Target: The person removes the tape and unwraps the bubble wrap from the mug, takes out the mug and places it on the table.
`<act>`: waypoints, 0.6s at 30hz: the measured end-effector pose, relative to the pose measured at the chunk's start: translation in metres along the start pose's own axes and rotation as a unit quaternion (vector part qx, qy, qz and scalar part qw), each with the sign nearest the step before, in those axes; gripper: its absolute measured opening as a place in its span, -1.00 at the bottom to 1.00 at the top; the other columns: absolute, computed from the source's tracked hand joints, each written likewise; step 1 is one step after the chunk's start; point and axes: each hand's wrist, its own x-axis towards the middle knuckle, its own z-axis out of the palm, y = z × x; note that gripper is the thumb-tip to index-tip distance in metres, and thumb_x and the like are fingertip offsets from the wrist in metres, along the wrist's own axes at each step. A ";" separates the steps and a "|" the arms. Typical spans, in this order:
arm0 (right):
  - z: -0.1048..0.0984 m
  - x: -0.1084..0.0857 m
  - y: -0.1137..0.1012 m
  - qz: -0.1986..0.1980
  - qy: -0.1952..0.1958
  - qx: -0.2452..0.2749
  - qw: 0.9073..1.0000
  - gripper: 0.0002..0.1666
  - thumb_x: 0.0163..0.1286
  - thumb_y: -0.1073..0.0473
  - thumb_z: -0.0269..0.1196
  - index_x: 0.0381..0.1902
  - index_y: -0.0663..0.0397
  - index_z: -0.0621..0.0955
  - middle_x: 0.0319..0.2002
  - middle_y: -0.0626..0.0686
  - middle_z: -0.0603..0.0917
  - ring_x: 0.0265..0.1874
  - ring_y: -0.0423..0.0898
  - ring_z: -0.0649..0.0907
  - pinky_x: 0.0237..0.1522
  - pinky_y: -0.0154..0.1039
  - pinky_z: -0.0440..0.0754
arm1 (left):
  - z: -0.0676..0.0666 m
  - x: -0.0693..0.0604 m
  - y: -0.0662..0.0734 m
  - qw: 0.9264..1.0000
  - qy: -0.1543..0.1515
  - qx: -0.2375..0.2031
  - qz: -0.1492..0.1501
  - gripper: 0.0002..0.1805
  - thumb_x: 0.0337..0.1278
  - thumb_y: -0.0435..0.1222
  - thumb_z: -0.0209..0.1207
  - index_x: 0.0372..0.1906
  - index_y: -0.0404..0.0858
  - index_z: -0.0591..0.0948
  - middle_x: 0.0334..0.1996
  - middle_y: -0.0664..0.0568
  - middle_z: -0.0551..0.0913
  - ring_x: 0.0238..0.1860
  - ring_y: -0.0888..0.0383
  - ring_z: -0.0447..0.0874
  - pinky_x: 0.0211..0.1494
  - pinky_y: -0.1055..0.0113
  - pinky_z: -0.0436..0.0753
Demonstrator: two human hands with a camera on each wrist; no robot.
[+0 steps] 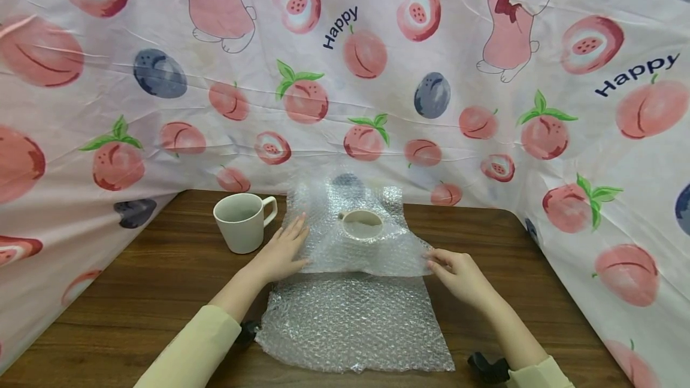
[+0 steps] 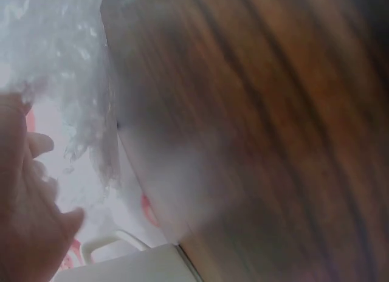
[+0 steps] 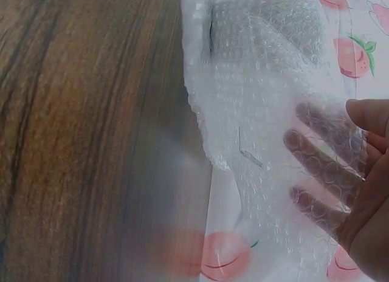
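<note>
A sheet of bubble wrap (image 1: 356, 322) lies on the table, its far part folded over a white mug (image 1: 362, 224) whose rim shows through or above the layer. At the fold's right corner, my right hand (image 1: 458, 274) pinches the wrap; in the right wrist view, the fingers (image 3: 325, 166) show through the clear sheet with the thumb on the near side. My left hand (image 1: 280, 250) rests at the wrap's left edge with fingers extended. Just left of it stands a second white mug (image 1: 241, 223), upright, handle to the right; part of it (image 2: 130, 267) shows in the left wrist view.
The brown wooden table (image 1: 129, 292) is enclosed at the back and sides by a fruit-print cloth (image 1: 366, 100). Black wrist-camera mounts (image 1: 487, 369) sit under both forearms. The wrap's back end stands up against the cloth.
</note>
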 end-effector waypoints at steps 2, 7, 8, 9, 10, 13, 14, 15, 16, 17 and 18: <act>0.000 0.000 -0.001 -0.004 0.001 0.000 1.000 -0.78 0.39 0.29 0.20 -0.06 0.24 0.66 -0.12 0.16 0.70 -0.22 -0.03 0.70 -0.20 -0.08 0.66 | 0.001 0.000 -0.001 0.999 -0.024 -0.032 -0.020 -0.12 0.23 0.01 0.18 0.44 -0.43 0.13 0.49 -0.28 -0.23 0.46 -0.21 -0.28 0.34 -0.27 -0.03; -0.001 -0.001 -0.003 -0.011 -0.003 0.020 1.000 -0.82 0.38 0.30 0.21 -0.11 0.23 0.66 -0.14 0.14 0.70 -0.25 -0.03 0.71 -0.26 -0.17 0.66 | 0.001 0.000 -0.003 0.992 -0.065 -0.084 -0.074 -0.07 0.25 0.04 0.16 0.48 -0.40 0.03 0.47 -0.34 -0.27 0.45 -0.28 -0.34 0.29 -0.35 -0.04; -0.001 -0.001 -0.004 -0.011 -0.003 0.024 1.000 -0.83 0.37 0.30 0.21 -0.12 0.22 0.66 -0.15 0.14 0.70 -0.25 -0.03 0.71 -0.27 -0.17 0.66 | 0.002 0.000 -0.004 0.990 -0.073 -0.090 -0.080 -0.06 0.25 0.05 0.15 0.48 -0.39 0.02 0.47 -0.34 -0.28 0.45 -0.27 -0.35 0.30 -0.35 -0.05; -0.001 -0.001 -0.005 -0.010 -0.005 0.027 1.000 -0.83 0.38 0.28 0.22 -0.13 0.21 0.66 -0.15 0.12 0.71 -0.25 -0.03 0.71 -0.26 -0.17 0.67 | 0.001 0.000 -0.004 0.989 -0.078 -0.095 -0.084 -0.06 0.25 0.06 0.14 0.49 -0.38 0.01 0.47 -0.34 -0.28 0.45 -0.27 -0.35 0.30 -0.34 -0.05; 0.000 -0.001 -0.006 -0.008 -0.005 0.026 1.000 -0.83 0.38 0.26 0.22 -0.13 0.18 0.66 -0.16 0.11 0.71 -0.23 -0.03 0.71 -0.25 -0.17 0.67 | 0.002 0.000 -0.004 0.988 -0.082 -0.101 -0.085 -0.06 0.25 0.06 0.14 0.49 -0.38 0.00 0.47 -0.35 -0.27 0.45 -0.28 -0.34 0.29 -0.36 -0.05; 0.000 -0.001 -0.008 -0.007 -0.002 0.011 1.000 -0.78 0.37 0.19 0.24 -0.08 0.13 0.66 -0.17 0.08 0.72 -0.19 -0.01 0.70 -0.21 -0.11 0.66 | 0.003 0.001 -0.006 0.985 -0.095 -0.116 -0.086 -0.06 0.25 0.05 0.13 0.49 -0.37 -0.02 0.46 -0.37 -0.27 0.44 -0.30 -0.34 0.29 -0.36 -0.07; 0.000 -0.001 -0.008 -0.006 -0.002 0.003 1.000 -0.75 0.37 0.16 0.25 -0.05 0.12 0.66 -0.18 0.07 0.72 -0.18 -0.01 0.70 -0.20 -0.09 0.66 | 0.003 0.001 -0.007 0.984 -0.099 -0.122 -0.086 -0.06 0.25 0.04 0.14 0.50 -0.36 -0.02 0.46 -0.37 -0.27 0.44 -0.31 -0.34 0.29 -0.37 -0.07; 0.000 -0.001 -0.009 -0.006 -0.006 0.000 1.000 -0.72 0.37 0.13 0.25 -0.01 0.12 0.65 -0.21 0.06 0.72 -0.22 -0.02 0.70 -0.23 -0.10 0.66 | 0.003 0.001 -0.007 0.983 -0.103 -0.128 -0.086 -0.07 0.25 0.02 0.14 0.50 -0.36 -0.02 0.46 -0.38 -0.27 0.44 -0.32 -0.34 0.28 -0.38 -0.07; 0.000 -0.001 -0.009 -0.007 -0.008 -0.005 1.000 -0.68 0.37 0.12 0.25 0.02 0.12 0.64 -0.23 0.05 0.72 -0.24 -0.04 0.70 -0.24 -0.11 0.66 | 0.003 0.001 -0.008 0.982 -0.106 -0.134 -0.085 -0.07 0.25 0.02 0.15 0.49 -0.36 -0.02 0.46 -0.39 -0.26 0.43 -0.33 -0.33 0.27 -0.39 -0.08; 0.000 -0.001 -0.010 -0.009 -0.011 -0.008 1.000 -0.64 0.37 0.11 0.25 0.06 0.14 0.62 -0.24 0.04 0.72 -0.26 -0.06 0.69 -0.26 -0.13 0.65 | 0.003 0.001 -0.009 0.981 -0.111 -0.137 -0.087 -0.06 0.24 0.02 0.15 0.50 -0.35 -0.02 0.46 -0.39 -0.26 0.43 -0.33 -0.34 0.27 -0.39 -0.08; 0.001 -0.001 -0.010 -0.010 -0.015 -0.009 1.000 -0.62 0.37 0.11 0.24 0.09 0.15 0.60 -0.26 0.02 0.72 -0.29 -0.09 0.69 -0.29 -0.17 0.64 | 0.004 0.001 -0.009 0.979 -0.117 -0.139 -0.088 -0.05 0.23 0.04 0.16 0.50 -0.34 -0.02 0.46 -0.38 -0.26 0.43 -0.33 -0.34 0.28 -0.39 -0.09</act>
